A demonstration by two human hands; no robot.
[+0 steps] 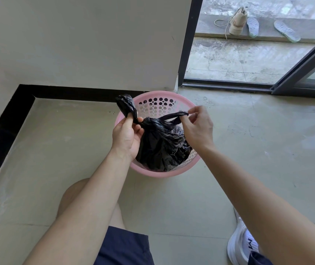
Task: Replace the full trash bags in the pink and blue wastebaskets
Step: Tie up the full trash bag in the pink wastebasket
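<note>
Ears of the trash bag (162, 148): my left hand (127, 134) grips one, my right hand (198, 129) pinches the other; hard pulling over the pink wastebasket (149, 172) could tear them.

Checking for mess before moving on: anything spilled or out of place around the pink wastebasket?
No spill shows by the pink wastebasket; the black trash bag sits inside it. The only oddity lies outside the sliding door: a beige shoe, laces trailing, beside two loose insoles on the ledge.

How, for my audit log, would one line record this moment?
left hand grips bag tail | right hand pinches other tail | black bag in pink wastebasket
</note>
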